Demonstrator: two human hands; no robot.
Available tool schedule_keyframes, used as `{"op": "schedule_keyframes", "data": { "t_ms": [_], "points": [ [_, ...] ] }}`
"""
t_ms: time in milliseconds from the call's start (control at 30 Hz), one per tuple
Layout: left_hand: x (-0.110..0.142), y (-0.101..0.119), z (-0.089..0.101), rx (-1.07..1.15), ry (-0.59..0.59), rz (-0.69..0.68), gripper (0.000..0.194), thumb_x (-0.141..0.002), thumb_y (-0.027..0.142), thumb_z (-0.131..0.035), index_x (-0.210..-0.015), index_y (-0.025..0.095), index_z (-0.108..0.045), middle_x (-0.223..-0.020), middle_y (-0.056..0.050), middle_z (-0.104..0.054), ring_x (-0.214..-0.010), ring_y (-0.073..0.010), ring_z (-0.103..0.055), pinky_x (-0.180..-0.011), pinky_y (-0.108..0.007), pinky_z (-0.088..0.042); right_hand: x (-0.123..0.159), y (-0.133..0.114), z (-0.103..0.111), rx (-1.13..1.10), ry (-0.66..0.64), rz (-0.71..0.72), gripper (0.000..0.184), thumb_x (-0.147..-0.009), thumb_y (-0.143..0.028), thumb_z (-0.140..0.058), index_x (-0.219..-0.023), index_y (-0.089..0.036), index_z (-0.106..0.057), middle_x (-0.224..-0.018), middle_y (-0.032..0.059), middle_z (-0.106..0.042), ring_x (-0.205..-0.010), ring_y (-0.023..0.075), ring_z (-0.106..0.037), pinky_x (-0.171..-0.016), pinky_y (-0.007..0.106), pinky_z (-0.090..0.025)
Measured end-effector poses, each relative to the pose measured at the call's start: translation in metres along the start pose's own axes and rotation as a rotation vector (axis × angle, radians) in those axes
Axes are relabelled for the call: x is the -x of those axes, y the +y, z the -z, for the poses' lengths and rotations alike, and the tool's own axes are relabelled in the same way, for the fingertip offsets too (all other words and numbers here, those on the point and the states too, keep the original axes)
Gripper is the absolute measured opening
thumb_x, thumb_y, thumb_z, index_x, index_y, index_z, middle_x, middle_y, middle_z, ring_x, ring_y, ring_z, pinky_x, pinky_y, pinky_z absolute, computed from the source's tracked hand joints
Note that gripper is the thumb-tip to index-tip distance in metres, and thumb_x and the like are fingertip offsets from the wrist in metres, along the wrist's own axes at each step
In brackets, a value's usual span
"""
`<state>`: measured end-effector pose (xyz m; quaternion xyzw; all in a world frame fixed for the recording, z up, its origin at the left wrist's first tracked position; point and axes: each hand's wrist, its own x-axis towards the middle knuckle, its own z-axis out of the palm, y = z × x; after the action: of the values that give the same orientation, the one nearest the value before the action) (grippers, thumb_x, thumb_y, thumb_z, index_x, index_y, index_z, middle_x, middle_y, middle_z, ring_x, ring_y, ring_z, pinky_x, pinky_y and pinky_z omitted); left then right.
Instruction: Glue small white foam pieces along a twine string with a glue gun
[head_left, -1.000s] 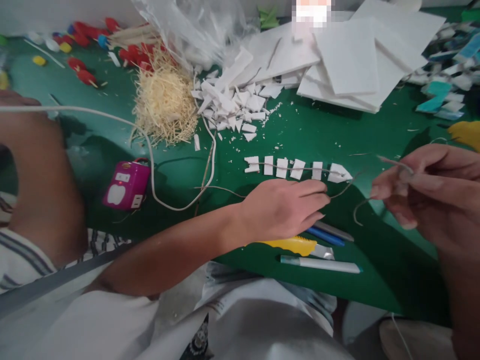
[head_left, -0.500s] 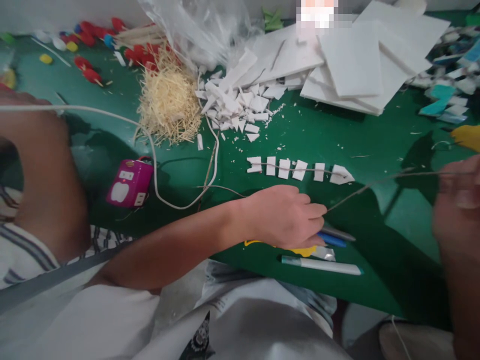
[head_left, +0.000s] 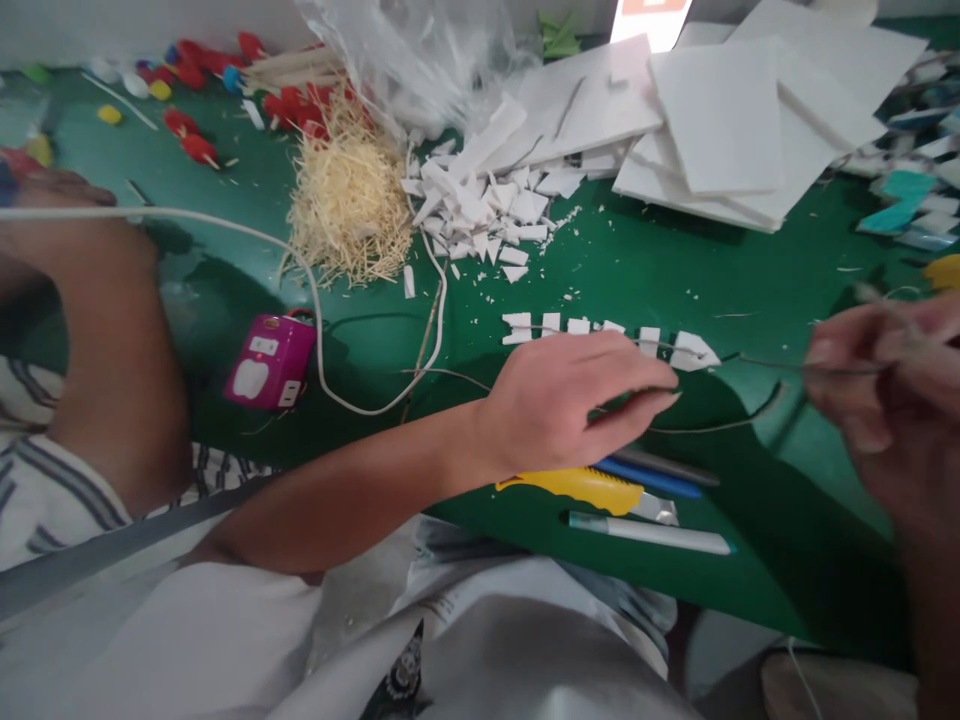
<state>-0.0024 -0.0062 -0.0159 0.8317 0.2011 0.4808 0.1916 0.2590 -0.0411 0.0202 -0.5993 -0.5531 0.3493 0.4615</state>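
Observation:
My left hand (head_left: 577,400) reaches over the table, its thumb and forefinger slightly apart with nothing visible between them. A thin grey cord (head_left: 712,428) comes out from below it and curves right, its end raised. On the right, my right hand (head_left: 885,365) pinches another length of cord (head_left: 772,362), blurred by motion, whose free end points left. Beyond my left hand lies a row of small white foam pieces (head_left: 694,352) with a cord along them; the hand partly hides the middle ones. Near its wrist lie a yellow utility knife (head_left: 577,487), a blue pen (head_left: 660,478) and a white marker (head_left: 652,530).
White foam sheets (head_left: 720,120) and a heap of foam scraps (head_left: 480,200) lie at the back. Left of them is a pile of pale shavings (head_left: 352,210). A magenta box (head_left: 270,360) sits beside a white cable (head_left: 322,370). Another person's arm (head_left: 112,330) rests at left.
The cord stretched between my hands half a second ago is now in separate lengths. My right hand has moved slightly left with one; my left hand has let go and shifted toward the foam pieces.

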Motion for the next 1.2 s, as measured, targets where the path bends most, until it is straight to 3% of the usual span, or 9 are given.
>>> {"op": "schedule_keyframes", "data": {
  "t_ms": [100, 267, 433, 533, 700, 767, 867, 1067, 1200],
  "points": [
    [-0.002, 0.002, -0.004, 0.262, 0.092, 0.199, 0.011, -0.102, 0.026, -0.08, -0.103, 0.016, -0.077, -0.088, -0.001, -0.079, -0.068, -0.0061, -0.066, -0.065, -0.016, -0.057, 0.007, -0.016, -0.018, -0.103, -0.095, -0.122, 0.041, -0.076, -0.066, -0.096, -0.077, -0.031, -0.073, -0.071, 0.0038, -0.073, -0.045, 0.0133, -0.049, -0.039, 0.032, -0.033],
    [-0.004, 0.01, -0.011, 0.509, -0.028, 0.494, 0.023, -0.093, 0.033, -0.089, -0.109, 0.018, -0.08, -0.095, 0.0, -0.077, -0.059, -0.003, -0.058, -0.057, -0.017, -0.054, 0.016, -0.005, -0.027, 0.015, -0.286, -0.124, 0.049, -0.079, -0.079, -0.086, -0.079, -0.03, -0.077, -0.06, -0.0006, -0.065, -0.046, 0.0132, -0.056, -0.042, 0.029, -0.051],
    [-0.011, 0.016, -0.011, 0.655, -0.044, 0.706, 0.01, -0.095, 0.024, -0.083, -0.091, 0.018, -0.076, -0.085, 0.002, -0.076, -0.066, -0.0043, -0.063, -0.062, -0.015, -0.054, 0.015, 0.01, -0.028, -0.011, -0.379, -0.092, 0.045, -0.084, -0.076, -0.083, -0.084, -0.031, -0.08, -0.065, 0.0, -0.068, -0.05, 0.0137, -0.061, -0.044, 0.025, -0.054],
    [-0.011, 0.016, -0.011, 0.65, -0.042, 0.719, 0.013, -0.094, 0.02, -0.081, -0.085, 0.018, -0.073, -0.083, 0.003, -0.075, -0.069, -0.0047, -0.064, -0.065, -0.015, -0.055, 0.016, 0.01, -0.029, -0.019, -0.389, -0.12, 0.045, -0.083, -0.075, -0.083, -0.084, -0.031, -0.081, -0.067, 0.0007, -0.069, -0.051, 0.0143, -0.062, -0.045, 0.026, -0.056],
    [-0.001, 0.01, -0.016, 0.573, 0.057, 0.58, 0.005, -0.098, 0.023, -0.075, -0.101, 0.02, -0.074, -0.093, 0.001, -0.078, -0.07, -0.0053, -0.064, -0.066, -0.017, -0.056, 0.017, 0.002, -0.03, -0.018, -0.337, -0.061, 0.031, -0.082, -0.06, -0.089, -0.083, -0.03, -0.082, -0.069, 0.0, -0.071, -0.051, 0.0131, -0.061, -0.045, 0.025, -0.056],
    [0.002, 0.006, -0.016, 0.522, 0.078, 0.579, 0.011, -0.1, 0.026, -0.072, -0.109, 0.02, -0.075, -0.095, 0.0, -0.077, -0.069, -0.0064, -0.062, -0.064, -0.018, -0.057, 0.017, 0.0, -0.03, -0.033, -0.284, -0.059, 0.021, -0.081, -0.05, -0.092, -0.082, -0.031, -0.083, -0.07, -0.0003, -0.072, -0.05, 0.0133, -0.061, -0.046, 0.026, -0.057],
    [0.001, 0.001, -0.012, 0.467, 0.105, 0.6, 0.015, -0.102, 0.027, -0.069, -0.114, 0.02, -0.075, -0.099, -0.002, -0.076, -0.072, -0.0073, -0.064, -0.064, -0.018, -0.058, 0.016, -0.003, -0.029, -0.07, -0.221, -0.084, 0.022, -0.079, -0.049, -0.094, -0.081, -0.031, -0.083, -0.07, 0.0005, -0.075, -0.049, 0.0144, -0.063, -0.045, 0.028, -0.058],
    [-0.007, 0.002, -0.006, 0.495, -0.097, 0.682, 0.019, -0.098, 0.028, -0.069, -0.11, 0.017, -0.078, -0.118, -0.007, -0.081, -0.075, -0.0074, -0.068, -0.066, -0.019, -0.057, 0.015, 0.0, -0.029, -0.082, -0.156, -0.064, 0.035, -0.078, -0.059, -0.096, -0.082, -0.028, -0.082, -0.066, 0.0011, -0.076, -0.046, 0.0142, -0.064, -0.043, 0.026, -0.056],
    [-0.011, 0.007, -0.005, 0.628, -0.155, 0.76, 0.026, -0.094, 0.038, -0.081, -0.108, 0.017, -0.08, -0.096, -0.003, -0.08, -0.064, -0.0066, -0.062, -0.057, -0.02, -0.051, 0.014, 0.006, -0.028, -0.074, -0.215, -0.044, 0.035, -0.08, -0.06, -0.094, -0.084, -0.028, -0.081, -0.06, -0.0011, -0.07, -0.045, 0.0132, -0.062, -0.041, 0.025, -0.053]
  ]
}}
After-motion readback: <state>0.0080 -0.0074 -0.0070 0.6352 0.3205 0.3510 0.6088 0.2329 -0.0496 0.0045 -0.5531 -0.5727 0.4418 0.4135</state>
